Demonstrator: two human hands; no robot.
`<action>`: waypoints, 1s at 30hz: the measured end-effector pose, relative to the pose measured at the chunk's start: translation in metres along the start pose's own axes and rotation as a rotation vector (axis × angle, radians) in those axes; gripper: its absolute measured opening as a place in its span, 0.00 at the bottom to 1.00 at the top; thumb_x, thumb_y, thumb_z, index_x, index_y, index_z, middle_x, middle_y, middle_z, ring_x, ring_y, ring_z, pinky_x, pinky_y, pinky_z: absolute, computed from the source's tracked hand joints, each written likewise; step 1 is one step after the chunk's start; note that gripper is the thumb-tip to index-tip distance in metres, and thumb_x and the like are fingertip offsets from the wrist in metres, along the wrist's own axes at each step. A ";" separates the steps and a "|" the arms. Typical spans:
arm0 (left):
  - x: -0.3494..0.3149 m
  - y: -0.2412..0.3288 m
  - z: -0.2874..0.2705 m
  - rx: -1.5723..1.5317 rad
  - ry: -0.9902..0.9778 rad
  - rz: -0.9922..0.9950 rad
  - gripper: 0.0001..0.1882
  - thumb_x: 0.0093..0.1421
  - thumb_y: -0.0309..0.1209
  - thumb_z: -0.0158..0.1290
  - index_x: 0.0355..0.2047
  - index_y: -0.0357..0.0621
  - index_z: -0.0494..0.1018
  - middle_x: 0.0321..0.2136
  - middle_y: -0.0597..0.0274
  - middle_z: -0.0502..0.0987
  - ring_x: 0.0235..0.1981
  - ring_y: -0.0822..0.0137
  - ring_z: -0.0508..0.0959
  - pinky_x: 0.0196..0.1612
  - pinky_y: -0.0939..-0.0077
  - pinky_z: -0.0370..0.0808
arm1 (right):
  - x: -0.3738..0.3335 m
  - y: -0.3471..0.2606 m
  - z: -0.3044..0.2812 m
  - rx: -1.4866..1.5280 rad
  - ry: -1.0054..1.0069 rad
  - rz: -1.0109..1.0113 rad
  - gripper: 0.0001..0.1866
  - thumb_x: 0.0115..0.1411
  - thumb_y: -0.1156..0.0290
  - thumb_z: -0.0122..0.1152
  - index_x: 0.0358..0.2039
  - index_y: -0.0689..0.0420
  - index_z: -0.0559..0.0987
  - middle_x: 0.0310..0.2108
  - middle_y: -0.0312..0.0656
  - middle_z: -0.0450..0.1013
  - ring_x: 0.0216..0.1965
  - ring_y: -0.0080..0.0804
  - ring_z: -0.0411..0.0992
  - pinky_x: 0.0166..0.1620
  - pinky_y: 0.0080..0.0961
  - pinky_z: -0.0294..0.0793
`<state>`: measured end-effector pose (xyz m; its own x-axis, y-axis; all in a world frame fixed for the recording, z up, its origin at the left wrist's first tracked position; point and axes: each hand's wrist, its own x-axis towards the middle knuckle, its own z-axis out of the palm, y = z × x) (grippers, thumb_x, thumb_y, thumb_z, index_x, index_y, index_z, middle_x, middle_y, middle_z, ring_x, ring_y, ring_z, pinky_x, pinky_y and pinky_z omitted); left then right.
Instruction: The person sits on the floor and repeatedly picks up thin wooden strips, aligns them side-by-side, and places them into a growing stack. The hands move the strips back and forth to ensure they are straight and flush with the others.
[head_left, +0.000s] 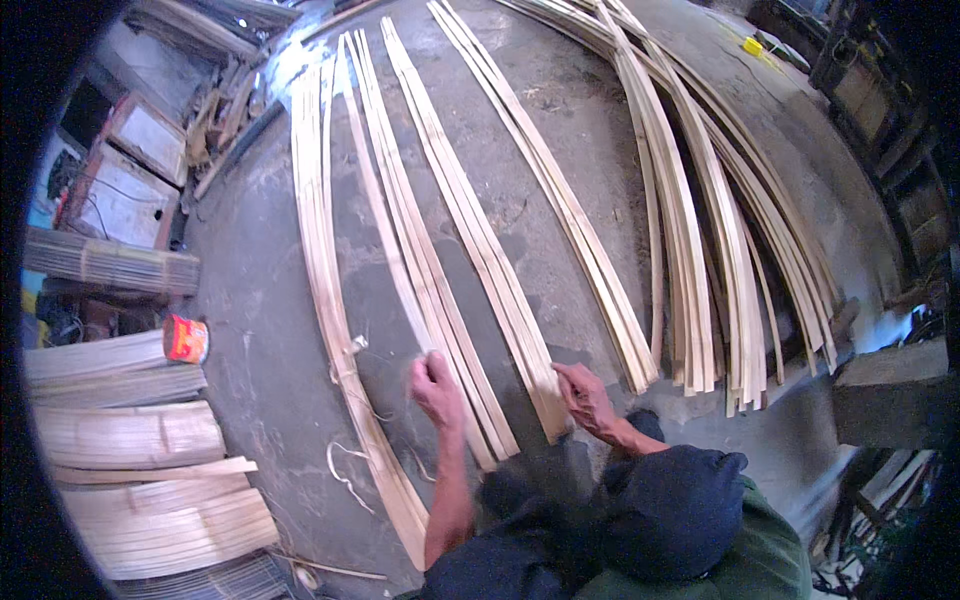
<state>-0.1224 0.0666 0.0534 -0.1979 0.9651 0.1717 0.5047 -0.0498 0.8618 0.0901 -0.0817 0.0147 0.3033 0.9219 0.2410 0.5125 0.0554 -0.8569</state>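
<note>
My left hand (437,390) is closed in a pinch on the near end of a thin pale wooden strip (385,220), which stretches away across the floor. Just right of that strip lies a narrow bundle of strips (425,270). My right hand (590,395) is at the near end of another strip bundle (490,260), its fingers curled and the fingertips by the bundle's right edge. Whatever those fingers grip, if anything, is too small to make out. Farther left rests a longer bundle (325,250) with thin peeled shavings (345,465) beside it.
More long bundles fan out on the grey floor (255,330) to the right, including a thick crossing pile (690,240). At left are stacked pale slats (150,435), a red and white tub (186,340) and a bound dark roll (110,262). A wooden block (890,395) stands right.
</note>
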 end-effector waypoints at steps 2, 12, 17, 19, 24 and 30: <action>-0.010 0.030 0.015 -0.053 -0.029 0.031 0.15 0.65 0.36 0.51 0.31 0.33 0.71 0.23 0.56 0.70 0.27 0.64 0.70 0.33 0.65 0.68 | 0.006 0.011 -0.017 -0.131 0.066 -0.024 0.15 0.64 0.74 0.53 0.50 0.62 0.74 0.30 0.45 0.69 0.32 0.34 0.69 0.36 0.30 0.70; -0.025 0.067 0.109 -0.396 -0.322 -0.144 0.14 0.68 0.35 0.45 0.27 0.43 0.62 0.15 0.67 0.66 0.14 0.76 0.67 0.17 0.77 0.64 | 0.033 0.077 -0.107 -0.565 -0.008 0.267 0.25 0.60 0.71 0.54 0.57 0.64 0.67 0.40 0.59 0.71 0.42 0.59 0.70 0.46 0.47 0.71; -0.039 0.068 0.149 -0.522 -0.429 -0.319 0.12 0.68 0.36 0.45 0.28 0.44 0.62 0.16 0.66 0.67 0.15 0.75 0.68 0.17 0.77 0.66 | 0.036 0.077 -0.108 -0.437 0.019 0.352 0.18 0.62 0.67 0.54 0.51 0.61 0.72 0.34 0.57 0.72 0.39 0.52 0.73 0.43 0.43 0.72; -0.044 0.060 0.158 -0.453 -0.499 -0.342 0.10 0.67 0.34 0.46 0.30 0.42 0.64 0.18 0.65 0.69 0.16 0.74 0.70 0.19 0.75 0.69 | 0.039 0.069 -0.111 -0.307 -0.021 0.444 0.17 0.63 0.65 0.53 0.50 0.59 0.73 0.31 0.56 0.73 0.37 0.49 0.75 0.41 0.41 0.73; -0.064 0.032 0.177 -0.496 -0.581 -0.368 0.09 0.64 0.29 0.48 0.41 0.36 0.70 0.24 0.61 0.75 0.24 0.70 0.75 0.27 0.73 0.74 | 0.027 0.067 -0.109 -0.122 0.072 0.516 0.17 0.67 0.62 0.51 0.52 0.58 0.73 0.25 0.51 0.75 0.25 0.40 0.76 0.31 0.34 0.74; -0.083 0.019 0.172 -0.363 -0.697 -0.464 0.30 0.61 0.32 0.52 0.62 0.36 0.60 0.44 0.48 0.78 0.43 0.64 0.78 0.44 0.69 0.75 | 0.012 0.037 -0.090 -0.166 0.184 0.391 0.23 0.64 0.64 0.58 0.60 0.51 0.71 0.17 0.47 0.66 0.18 0.28 0.62 0.24 0.27 0.67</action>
<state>0.0484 0.0295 -0.0264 0.2965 0.8395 -0.4554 0.1828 0.4181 0.8898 0.1855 -0.1031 0.0271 0.6292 0.7772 0.0042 0.4487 -0.3588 -0.8185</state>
